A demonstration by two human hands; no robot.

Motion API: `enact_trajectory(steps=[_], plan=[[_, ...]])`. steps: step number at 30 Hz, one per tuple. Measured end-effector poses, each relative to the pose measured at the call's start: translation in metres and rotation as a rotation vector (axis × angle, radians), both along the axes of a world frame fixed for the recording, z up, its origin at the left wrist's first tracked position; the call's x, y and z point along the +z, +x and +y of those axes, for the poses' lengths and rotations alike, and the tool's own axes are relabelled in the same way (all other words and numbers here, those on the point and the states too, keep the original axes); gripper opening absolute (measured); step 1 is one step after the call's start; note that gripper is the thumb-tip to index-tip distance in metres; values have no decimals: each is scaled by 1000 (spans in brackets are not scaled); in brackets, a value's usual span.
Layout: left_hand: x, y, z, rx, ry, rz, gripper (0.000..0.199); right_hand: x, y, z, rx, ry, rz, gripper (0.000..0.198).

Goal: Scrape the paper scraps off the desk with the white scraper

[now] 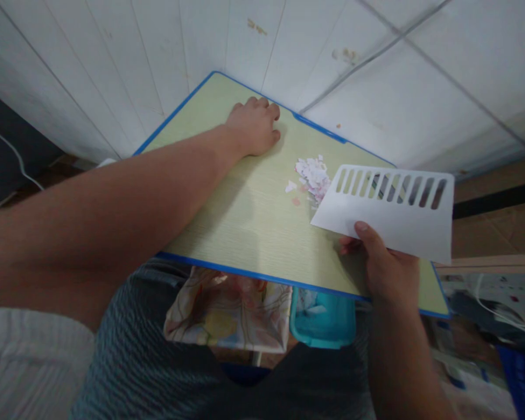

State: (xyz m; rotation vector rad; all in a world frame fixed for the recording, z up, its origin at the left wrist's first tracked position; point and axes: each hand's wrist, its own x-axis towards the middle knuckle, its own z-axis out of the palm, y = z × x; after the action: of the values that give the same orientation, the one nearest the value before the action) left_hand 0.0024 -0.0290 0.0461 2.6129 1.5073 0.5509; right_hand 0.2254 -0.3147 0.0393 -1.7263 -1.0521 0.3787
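Note:
My right hand [387, 262] grips a white slotted plastic panel [380, 224] by its near edge, thumb on top. One slanted corner of the panel touches or overhangs a small heap of torn paper scraps [312, 174] on the table. Farther back and to the left, my left hand [256, 125] rests on the pale yellow tabletop [245, 216] near its far edge, holding nothing, with its fingers slightly bent and the thumb apart. A few loose scraps lie beside the heap, on its left.
A teal bin [324, 338] with paper bits inside stands below the near table edge. Left of it is a container lined with patterned cloth [227, 335]. The white wall [306, 46], crossed by a grey cable [367, 61], borders the table's far side. Cardboard [494, 221] stands at the right.

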Motion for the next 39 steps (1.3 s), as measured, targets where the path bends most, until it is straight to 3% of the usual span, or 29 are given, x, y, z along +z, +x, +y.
enact_trajectory(steps=[4, 12, 18, 23, 28, 34, 39], plan=[[1, -1, -1, 10, -44, -54, 51, -4, 2, -1, -7, 50, 36, 30], [-2, 0, 0, 5, 16, 12, 50, 2, -4, -11, 79, -2, -108, 30], [1, -1, 0, 0, -15, -1, 51, 6, -29, -33, 190, -93, 15, 35], [1, -1, 1, -6, -10, -3, 50, 2, -32, -36, 192, -42, 137, 33], [-1, 1, 2, -17, 14, 4, 50, 3, -32, -34, 183, -58, 100, 35], [-1, 1, 1, -21, 25, 19, 51, 11, -37, -37, 275, -68, 82, 35], [-1, -1, 4, 6, -13, -5, 54, 8, -36, -38, 236, -73, 75, 35]])
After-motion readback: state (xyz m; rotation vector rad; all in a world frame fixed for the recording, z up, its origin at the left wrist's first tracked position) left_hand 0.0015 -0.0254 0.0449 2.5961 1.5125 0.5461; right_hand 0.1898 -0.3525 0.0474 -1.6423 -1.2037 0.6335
